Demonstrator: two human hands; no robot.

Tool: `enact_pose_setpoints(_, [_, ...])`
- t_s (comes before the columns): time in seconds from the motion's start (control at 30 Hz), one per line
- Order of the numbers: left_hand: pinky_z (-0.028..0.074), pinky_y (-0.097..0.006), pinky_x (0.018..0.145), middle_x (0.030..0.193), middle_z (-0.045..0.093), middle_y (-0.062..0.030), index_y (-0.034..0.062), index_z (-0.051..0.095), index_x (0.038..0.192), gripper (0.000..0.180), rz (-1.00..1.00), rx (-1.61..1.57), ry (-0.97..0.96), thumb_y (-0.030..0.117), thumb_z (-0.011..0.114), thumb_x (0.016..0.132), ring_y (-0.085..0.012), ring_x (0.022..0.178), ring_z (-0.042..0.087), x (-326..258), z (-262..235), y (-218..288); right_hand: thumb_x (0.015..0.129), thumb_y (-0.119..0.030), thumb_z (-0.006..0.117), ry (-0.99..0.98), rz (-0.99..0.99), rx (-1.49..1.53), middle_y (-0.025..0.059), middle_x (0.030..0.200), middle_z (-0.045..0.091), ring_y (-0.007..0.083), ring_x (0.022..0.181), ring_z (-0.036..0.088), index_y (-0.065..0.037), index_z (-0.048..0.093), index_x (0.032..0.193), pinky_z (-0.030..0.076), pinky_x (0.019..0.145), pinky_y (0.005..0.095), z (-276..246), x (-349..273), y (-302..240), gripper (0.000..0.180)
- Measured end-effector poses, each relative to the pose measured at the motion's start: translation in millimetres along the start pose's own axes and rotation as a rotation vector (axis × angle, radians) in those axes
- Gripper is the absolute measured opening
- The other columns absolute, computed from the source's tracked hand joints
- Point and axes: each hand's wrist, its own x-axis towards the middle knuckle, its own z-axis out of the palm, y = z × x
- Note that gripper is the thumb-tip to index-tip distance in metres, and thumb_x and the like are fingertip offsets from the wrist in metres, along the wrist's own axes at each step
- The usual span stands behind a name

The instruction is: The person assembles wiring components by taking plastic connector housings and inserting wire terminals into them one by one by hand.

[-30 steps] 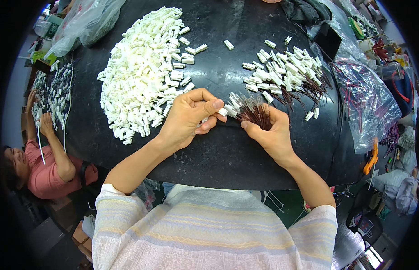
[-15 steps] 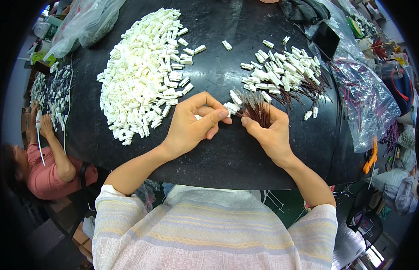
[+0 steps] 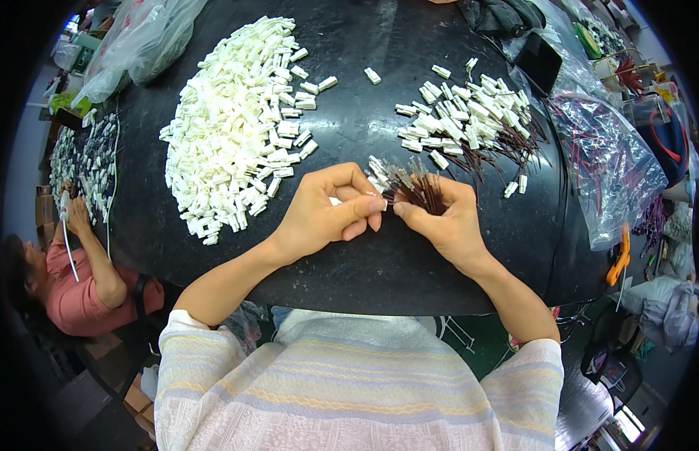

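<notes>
My right hand is closed round a bunch of short brown wires with bare metallic-looking ends fanned upward. A few white connector housings stick out at the bunch's left side. My left hand pinches a small white connector housing between thumb and forefinger, right against a wire at the bunch's left edge. Something white also shows inside the curled left fingers. Left of my hands lies a big heap of white connector housings. At the far right is a smaller pile of housings with brown wires attached.
The black table carries a dark phone-like slab and a clear plastic bag at right. Orange-handled scissors or a similar tool lie by the right edge. A person in a pink top works at the left beside more small parts.
My left hand has shifted slightly down, its thumb now further over the housing and close against the wire. The right hand still grips the bunch. The view has moved slightly.
</notes>
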Motion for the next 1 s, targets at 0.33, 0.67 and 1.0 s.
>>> enact_pose_setpoints(0.33, [0.038,-0.020,0.046,0.100,0.048,-0.0274,-0.0096,0.045,0.098,0.022,-0.294,-1.041,-0.012,-0.001,0.044,0.078,-0.0141,0.068,0.044,11,-32,-2,0.076,-0.004,0.060,0.264,-0.033,0.037,-0.0006,0.071,0.057,0.0048,0.066,0.050,0.001,0.057,0.079,0.039,0.062,0.0192,-18,8,0,0.007])
enact_pose_setpoints(0.67, [0.040,-0.016,0.046,0.114,0.042,-0.0316,-0.0128,0.045,0.102,0.028,-0.345,-1.010,0.002,-0.011,0.042,0.074,-0.0132,0.072,0.048,10,-30,8,0.079,-0.003,0.057,0.193,-0.111,-0.062,0.0019,0.066,0.057,0.0053,0.063,0.051,0.002,0.055,0.079,0.039,0.058,0.0191,-12,7,1,0.005])
enact_pose_setpoints(1.0, [0.037,-0.012,0.043,0.110,0.048,-0.0265,-0.0113,0.047,0.101,0.022,-0.277,-0.875,-0.057,-0.008,0.046,0.079,-0.0069,0.062,0.047,10,-31,0,0.078,-0.002,0.058,0.247,-0.162,-0.103,-0.0006,0.070,0.055,0.0032,0.064,0.047,0.002,0.054,0.079,0.037,0.057,0.0186,-10,6,5,0.006])
